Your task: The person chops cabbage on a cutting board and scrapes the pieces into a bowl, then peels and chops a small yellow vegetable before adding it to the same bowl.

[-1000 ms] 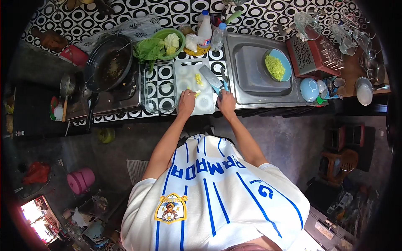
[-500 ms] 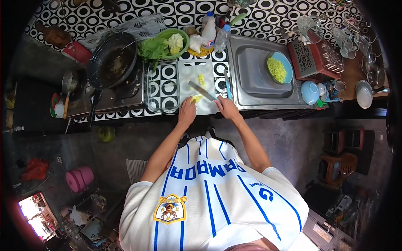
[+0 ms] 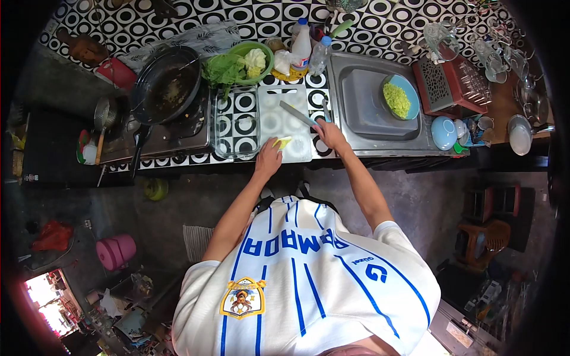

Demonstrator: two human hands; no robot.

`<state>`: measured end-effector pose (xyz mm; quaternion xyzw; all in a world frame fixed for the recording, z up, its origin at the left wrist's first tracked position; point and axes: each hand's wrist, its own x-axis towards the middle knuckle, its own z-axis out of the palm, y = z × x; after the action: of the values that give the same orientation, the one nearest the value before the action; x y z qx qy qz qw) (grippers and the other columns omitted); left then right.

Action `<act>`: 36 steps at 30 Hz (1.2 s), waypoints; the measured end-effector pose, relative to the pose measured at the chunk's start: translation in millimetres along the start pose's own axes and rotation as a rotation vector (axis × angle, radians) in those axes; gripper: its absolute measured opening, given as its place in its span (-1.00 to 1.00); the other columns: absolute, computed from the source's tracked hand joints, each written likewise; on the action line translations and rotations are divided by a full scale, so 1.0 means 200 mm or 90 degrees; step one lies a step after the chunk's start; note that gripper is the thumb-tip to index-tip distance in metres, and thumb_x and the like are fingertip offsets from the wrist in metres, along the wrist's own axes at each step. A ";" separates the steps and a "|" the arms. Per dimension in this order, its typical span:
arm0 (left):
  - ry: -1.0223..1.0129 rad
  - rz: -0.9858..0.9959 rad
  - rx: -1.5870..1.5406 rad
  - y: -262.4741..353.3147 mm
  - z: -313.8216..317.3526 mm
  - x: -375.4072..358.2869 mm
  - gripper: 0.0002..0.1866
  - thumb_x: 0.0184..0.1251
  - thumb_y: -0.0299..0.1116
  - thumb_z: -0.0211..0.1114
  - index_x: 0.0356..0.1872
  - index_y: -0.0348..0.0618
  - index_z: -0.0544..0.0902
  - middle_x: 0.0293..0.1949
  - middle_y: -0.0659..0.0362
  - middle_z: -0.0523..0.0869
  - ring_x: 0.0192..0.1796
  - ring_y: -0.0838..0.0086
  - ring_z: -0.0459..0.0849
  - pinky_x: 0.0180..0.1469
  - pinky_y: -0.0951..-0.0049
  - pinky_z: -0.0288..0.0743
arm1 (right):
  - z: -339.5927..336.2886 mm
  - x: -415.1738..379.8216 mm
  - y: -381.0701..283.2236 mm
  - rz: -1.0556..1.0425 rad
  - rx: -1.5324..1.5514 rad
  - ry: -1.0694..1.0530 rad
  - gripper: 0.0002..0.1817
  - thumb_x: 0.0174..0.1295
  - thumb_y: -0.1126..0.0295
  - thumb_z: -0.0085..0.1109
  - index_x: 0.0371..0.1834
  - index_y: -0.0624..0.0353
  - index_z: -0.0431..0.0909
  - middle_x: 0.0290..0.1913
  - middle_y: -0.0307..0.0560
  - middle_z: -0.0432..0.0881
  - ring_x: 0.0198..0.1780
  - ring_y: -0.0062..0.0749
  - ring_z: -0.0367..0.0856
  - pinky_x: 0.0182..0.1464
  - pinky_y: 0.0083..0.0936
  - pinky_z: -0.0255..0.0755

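Note:
My left hand [image 3: 269,158] is closed on a small pale yellow-green piece of cabbage [image 3: 284,142] at the near part of the white translucent cutting board [image 3: 288,155]. In my right hand [image 3: 330,134] is a kitchen knife [image 3: 295,112]. Its blade points up and to the left over the board, apart from the cabbage. Right of the board, a blue bowl [image 3: 414,95] with chopped pale green vegetable [image 3: 396,101] rests on an upturned grey tub [image 3: 371,98] in the sink.
A clear glass dish [image 3: 219,139] lies left of the board. A black wok [image 3: 145,83] sits on the stove, its handle toward me. Behind the board stand a green bowl [image 3: 268,70] of leafy vegetables and two bottles [image 3: 301,50]. A red rack [image 3: 451,89] is right of the sink.
The small chopped pile on the board is gone from there. The knife has moved up and right, away from my left hand. The held cabbage piece now shows more plainly.

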<state>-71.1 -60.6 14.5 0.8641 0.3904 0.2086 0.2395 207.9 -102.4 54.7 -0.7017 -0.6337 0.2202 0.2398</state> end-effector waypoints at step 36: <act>-0.076 0.088 0.184 0.02 0.08 0.37 -0.55 0.23 -0.41 0.22 0.17 -0.31 0.58 0.22 0.02 0.57 0.34 0.13 0.45 0.42 0.11 0.29 | 0.34 -0.17 -0.39 0.097 0.079 0.070 -0.28 0.28 0.56 -0.04 0.57 0.20 0.07 -0.22 0.52 0.61 -0.18 0.39 0.60 -0.10 0.17 0.42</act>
<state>-15.5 -8.3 17.1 0.9254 0.3407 0.1144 0.1205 101.1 -125.2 48.9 -0.7425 -0.5498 0.2375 0.3000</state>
